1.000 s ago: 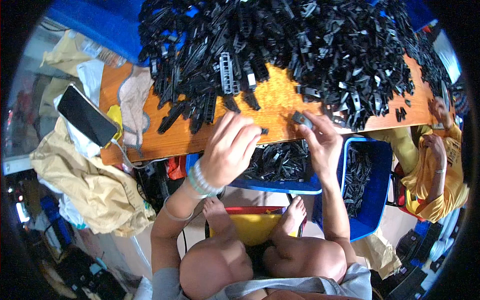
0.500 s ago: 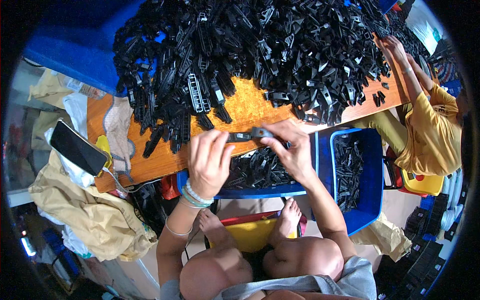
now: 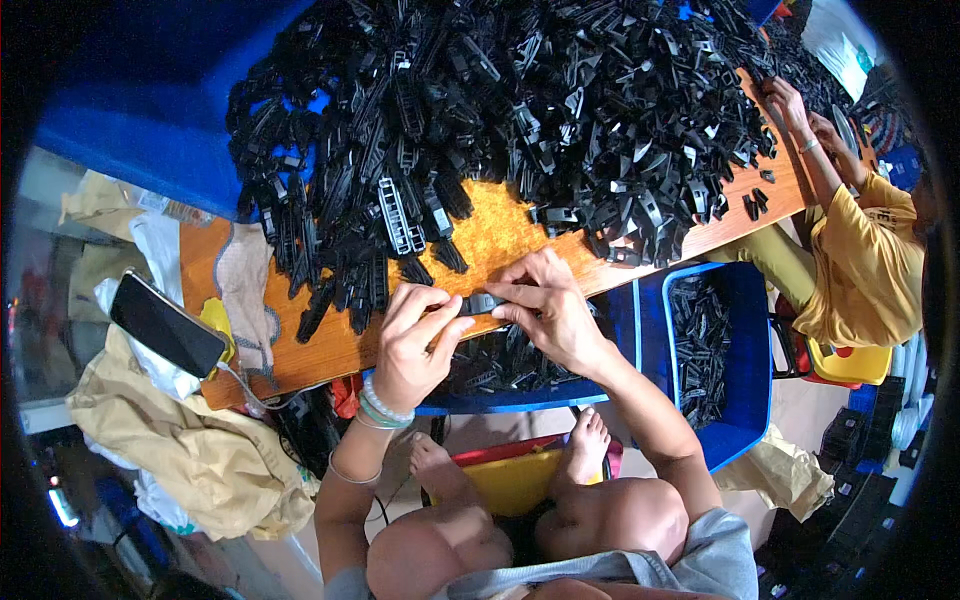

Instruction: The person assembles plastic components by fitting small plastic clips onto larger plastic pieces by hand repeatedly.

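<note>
Between my hands, at the table's front edge, is a small black plastic part (image 3: 482, 303). My left hand (image 3: 410, 345) pinches its left end between thumb and fingers. The fingertips of my right hand (image 3: 555, 315) grip the right end. My fingers cover both ends, so I cannot tell whether it is one piece or two fitted together. Just beyond my hands, a large heap of black plastic parts (image 3: 590, 110) covers much of the wooden table (image 3: 490, 215), some long and ladder-like, others short and wedge-shaped.
Below the table edge stand a blue bin (image 3: 740, 410) and another blue container, both holding black parts. A phone (image 3: 165, 325) with a white cable and a cloth (image 3: 245, 295) lie left. At right, a person in a yellow shirt (image 3: 870, 270) reaches to the heap.
My right hand has moved left, closer to my left hand. The dark piece it held now meets the part in my left hand. The view has shifted slightly.
</note>
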Tool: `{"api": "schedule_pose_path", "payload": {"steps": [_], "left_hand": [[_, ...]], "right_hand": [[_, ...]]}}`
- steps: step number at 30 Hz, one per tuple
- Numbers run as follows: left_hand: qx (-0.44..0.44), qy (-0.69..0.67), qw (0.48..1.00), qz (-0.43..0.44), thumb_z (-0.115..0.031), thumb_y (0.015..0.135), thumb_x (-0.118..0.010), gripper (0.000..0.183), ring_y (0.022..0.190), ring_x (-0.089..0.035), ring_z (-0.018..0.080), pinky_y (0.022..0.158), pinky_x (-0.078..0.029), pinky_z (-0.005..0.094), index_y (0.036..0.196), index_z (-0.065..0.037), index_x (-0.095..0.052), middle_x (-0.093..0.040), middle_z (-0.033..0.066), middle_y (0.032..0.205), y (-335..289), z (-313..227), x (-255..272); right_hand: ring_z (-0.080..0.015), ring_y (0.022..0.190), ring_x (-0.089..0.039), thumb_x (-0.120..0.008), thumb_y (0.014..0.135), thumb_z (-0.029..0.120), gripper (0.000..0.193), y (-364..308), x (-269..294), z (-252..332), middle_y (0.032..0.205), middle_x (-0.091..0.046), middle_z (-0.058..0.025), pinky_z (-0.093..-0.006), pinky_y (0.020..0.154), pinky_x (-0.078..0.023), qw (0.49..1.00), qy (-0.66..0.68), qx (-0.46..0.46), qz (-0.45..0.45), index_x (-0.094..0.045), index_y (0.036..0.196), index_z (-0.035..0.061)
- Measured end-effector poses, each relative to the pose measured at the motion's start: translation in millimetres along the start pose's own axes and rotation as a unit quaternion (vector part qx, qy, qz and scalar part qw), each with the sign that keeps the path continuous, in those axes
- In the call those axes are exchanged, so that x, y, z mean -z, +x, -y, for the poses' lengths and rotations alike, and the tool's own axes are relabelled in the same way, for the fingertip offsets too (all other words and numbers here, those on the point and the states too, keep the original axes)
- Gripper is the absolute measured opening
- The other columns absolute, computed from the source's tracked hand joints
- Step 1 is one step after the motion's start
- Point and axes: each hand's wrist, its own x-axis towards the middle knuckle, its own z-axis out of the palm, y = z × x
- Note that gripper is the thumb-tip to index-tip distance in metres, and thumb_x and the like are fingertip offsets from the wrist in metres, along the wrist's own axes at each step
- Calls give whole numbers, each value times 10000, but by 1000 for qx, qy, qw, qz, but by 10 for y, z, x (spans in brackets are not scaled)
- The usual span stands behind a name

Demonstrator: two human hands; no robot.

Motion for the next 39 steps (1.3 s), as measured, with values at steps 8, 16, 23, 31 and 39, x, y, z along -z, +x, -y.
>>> {"api": "schedule_pose_path", "payload": {"steps": [8,16,23,31,39], "left_hand": [[-108,262,957,62,-36,762,-605,327,1027,-535,287,845,-435,388,1084,11,-627,-571,143,1102,454,88,20],[-139,209,940,230,-50,784,-593,329,1030,-542,293,876,-439,392,1106,16,-615,-575,148,1079,527,-143,-140],[-58,87,990,98,-82,746,-748,389,956,-558,343,859,-478,418,1082,34,-588,-567,159,1070,499,-96,-110],[-8,54,994,99,-18,752,-720,218,904,-559,314,805,-479,400,953,29,-650,-586,147,939,318,-61,-74],[10,41,997,65,-11,740,-733,229,885,-551,299,786,-476,382,962,22,-686,-586,134,930,226,-61,-95]], "right_hand": [[-263,901,-529,-701,783,119,209,176,461,-163,941,-577,-65,-381,786,-421,953,-263,-14,-151,-710,987,75],[-266,933,-516,-642,736,39,268,74,393,-218,994,-572,-75,-380,758,-388,966,-231,43,-110,-709,986,109],[-269,840,-561,-752,783,234,303,14,187,-134,866,-581,-87,-401,765,-377,941,-284,-74,-171,-591,976,66],[-288,894,-592,-707,804,180,234,56,191,-161,901,-622,-112,-429,821,-390,951,-226,-148,-153,-608,979,60],[-275,933,-539,-708,766,137,249,111,188,-179,972,-581,-86,-414,808,-373,934,-296,-124,-156,-623,989,67]]}}
